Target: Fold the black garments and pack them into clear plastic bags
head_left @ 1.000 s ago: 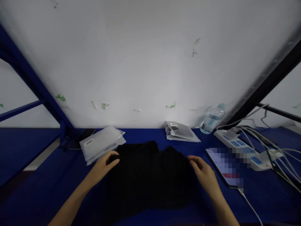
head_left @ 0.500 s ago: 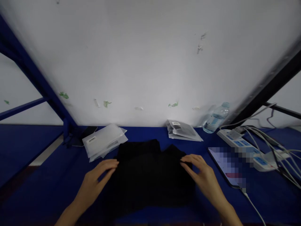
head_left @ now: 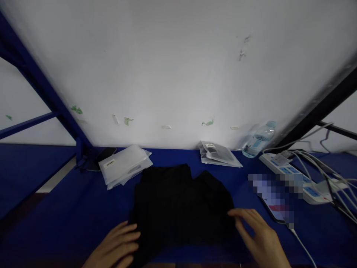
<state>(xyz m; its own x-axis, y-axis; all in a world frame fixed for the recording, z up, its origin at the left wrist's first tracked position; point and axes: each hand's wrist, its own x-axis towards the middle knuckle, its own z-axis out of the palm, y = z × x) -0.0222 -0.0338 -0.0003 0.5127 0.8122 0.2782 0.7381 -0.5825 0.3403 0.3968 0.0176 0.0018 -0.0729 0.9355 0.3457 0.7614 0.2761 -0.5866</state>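
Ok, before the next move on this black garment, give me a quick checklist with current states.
1. Left hand on the black garment, at its near left edge: ok.
2. Right hand at its near right edge, fingers spread: ok.
3. Garment lying flat on the blue table: ok, though folds are too dark to judge.
4. Phone clear of the garment: ok.
5. Plastic bags clear of the garment: not ok, they sit at its far left corner.

A black garment [head_left: 178,206] is lying flat on the blue table [head_left: 55,208]. The left hand [head_left: 117,247] is resting, fingers spread, at the garment's seven o'clock edge; the right hand [head_left: 258,234] is touching its four o'clock edge. Clear packets [head_left: 125,165] are sitting at eleven o'clock, what looks like a phone [head_left: 275,203] at three.
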